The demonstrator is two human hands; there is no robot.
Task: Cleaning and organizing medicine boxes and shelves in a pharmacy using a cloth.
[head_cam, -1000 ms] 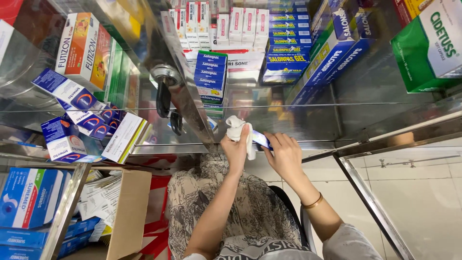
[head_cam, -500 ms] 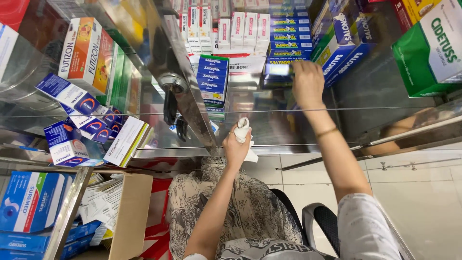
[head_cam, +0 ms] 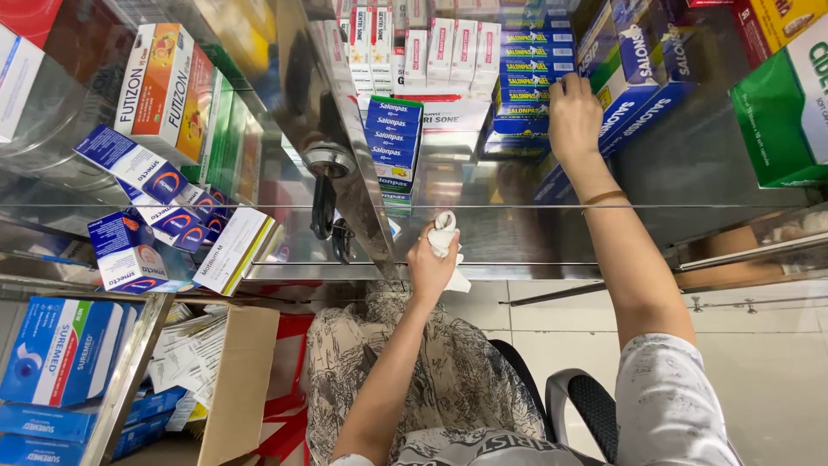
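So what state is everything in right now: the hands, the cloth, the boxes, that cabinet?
Left hand: closed around a white cloth.
White cloth: crumpled, bunched in the left hand's grip.
Right hand: reaching into the shelf, fingers on the stacked blue boxes.
Blue boxes: stacked flat, closed.
Blue and white boxes at left: tipped over, leaning.
Cardboard box: open, papers inside.
Glass cabinet door: open.

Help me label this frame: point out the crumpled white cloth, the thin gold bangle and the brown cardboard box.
crumpled white cloth (head_cam: 443,235), head view, bunched top above the left hand's fingers.
thin gold bangle (head_cam: 601,198), head view, band across the right wrist.
brown cardboard box (head_cam: 241,380), head view, its plain side wall.
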